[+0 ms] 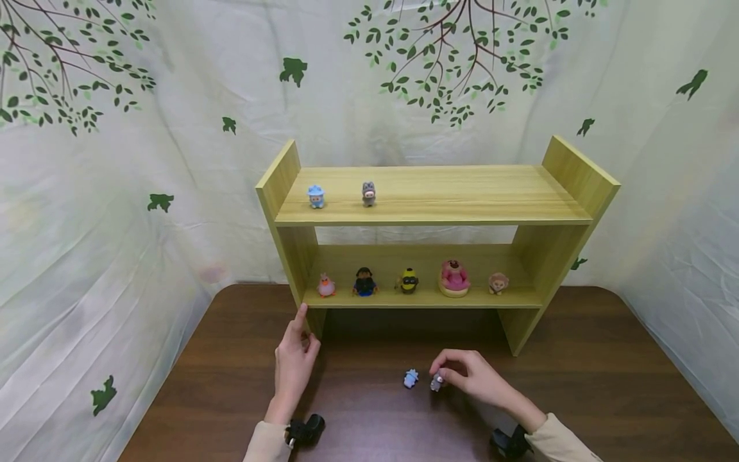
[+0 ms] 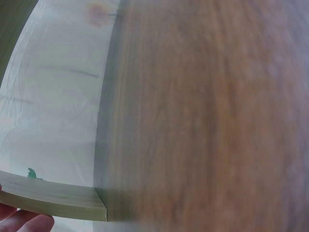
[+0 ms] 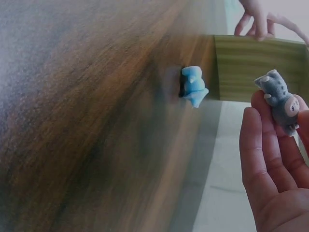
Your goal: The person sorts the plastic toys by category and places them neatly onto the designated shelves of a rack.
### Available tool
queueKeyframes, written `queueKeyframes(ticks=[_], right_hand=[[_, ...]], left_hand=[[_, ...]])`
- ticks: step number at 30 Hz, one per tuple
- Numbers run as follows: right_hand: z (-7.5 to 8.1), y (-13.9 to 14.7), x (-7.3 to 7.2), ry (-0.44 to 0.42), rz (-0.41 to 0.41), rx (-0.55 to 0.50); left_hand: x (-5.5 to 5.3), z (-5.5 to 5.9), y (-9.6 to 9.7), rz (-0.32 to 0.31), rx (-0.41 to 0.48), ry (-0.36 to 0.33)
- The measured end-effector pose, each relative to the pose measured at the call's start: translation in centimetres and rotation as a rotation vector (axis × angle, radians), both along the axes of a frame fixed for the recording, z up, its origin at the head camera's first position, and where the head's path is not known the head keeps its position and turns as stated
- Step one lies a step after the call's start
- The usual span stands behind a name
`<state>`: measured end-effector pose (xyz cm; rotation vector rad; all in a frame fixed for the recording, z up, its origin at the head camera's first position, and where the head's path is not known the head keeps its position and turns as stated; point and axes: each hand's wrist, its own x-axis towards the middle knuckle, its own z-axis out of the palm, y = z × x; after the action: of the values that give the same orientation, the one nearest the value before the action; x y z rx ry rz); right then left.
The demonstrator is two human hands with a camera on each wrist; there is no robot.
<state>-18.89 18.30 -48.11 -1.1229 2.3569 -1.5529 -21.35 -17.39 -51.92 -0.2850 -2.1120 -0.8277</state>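
My right hand (image 1: 470, 375) pinches a small grey animal figurine (image 3: 280, 101) between thumb and fingertips, just over the table. To its left on the table lies a light-blue figurine (image 1: 410, 378), which the right wrist view shows lying on its side. My left hand (image 1: 294, 359) holds the front edge of the left side panel of a pale wooden shelf (image 1: 404, 307), index finger up near the lower board's corner. In the left wrist view its fingers (image 2: 36, 223) lie at the panel's edge, partly cut off by the frame.
On the upper board stand a blue-hatted figurine (image 1: 315, 197) and a grey figurine (image 1: 369, 194). Along the lower board stand several more, including a pink bird (image 1: 326, 285), a dark-clothed figure (image 1: 364, 282), a yellow-and-black figure (image 1: 408, 281), a pink bear (image 1: 454, 279) and a tan lion-like figure (image 1: 498, 283).
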Motion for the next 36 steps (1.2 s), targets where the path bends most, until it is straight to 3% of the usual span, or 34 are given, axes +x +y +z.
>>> queueKeyframes(ticks=[14,23,36], right_hand=[[1.0,0.0,-0.1,0.039,-0.013,-0.057],[2.3,-0.1,-0.2,0.059,-0.028,-0.079],[4.7,-0.1,-0.4,0.041,-0.034,-0.128]], left_hand=[[0.1,0.5,0.0,-0.016,-0.020,0.026],[0.1,0.7,-0.1,-0.042,-0.008,0.033],[0.0,0.5,-0.2,-0.025,-0.012,0.035]])
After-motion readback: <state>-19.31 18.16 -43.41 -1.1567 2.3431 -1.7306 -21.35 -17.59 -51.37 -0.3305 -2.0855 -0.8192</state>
